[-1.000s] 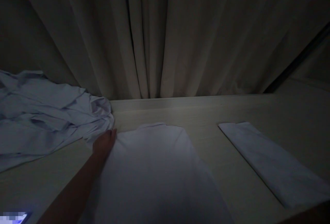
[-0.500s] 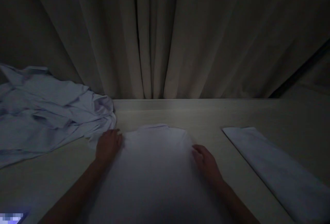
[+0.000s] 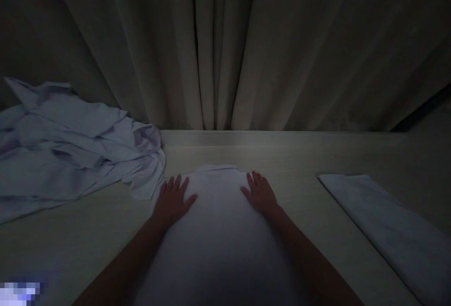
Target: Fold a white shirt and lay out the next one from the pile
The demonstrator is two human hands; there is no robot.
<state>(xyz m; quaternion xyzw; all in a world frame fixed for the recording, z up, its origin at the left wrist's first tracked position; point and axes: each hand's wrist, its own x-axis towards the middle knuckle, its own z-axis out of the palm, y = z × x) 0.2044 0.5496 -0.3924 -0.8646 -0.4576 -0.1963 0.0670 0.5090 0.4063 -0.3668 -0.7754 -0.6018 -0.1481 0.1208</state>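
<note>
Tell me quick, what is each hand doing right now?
Left hand: open, flat on the white garment, holding nothing.
Right hand: open, flat on the same garment, holding nothing.

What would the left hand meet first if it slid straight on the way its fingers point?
The left hand lies flat on the shirt, fingers pointing away. Past the shirt's far edge, bare table follows, then probably the curtain; depth is unclear.

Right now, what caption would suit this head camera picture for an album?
Left hand and right hand pressed flat on a pale shirt spread on a table, crumpled clothes beside.
</note>
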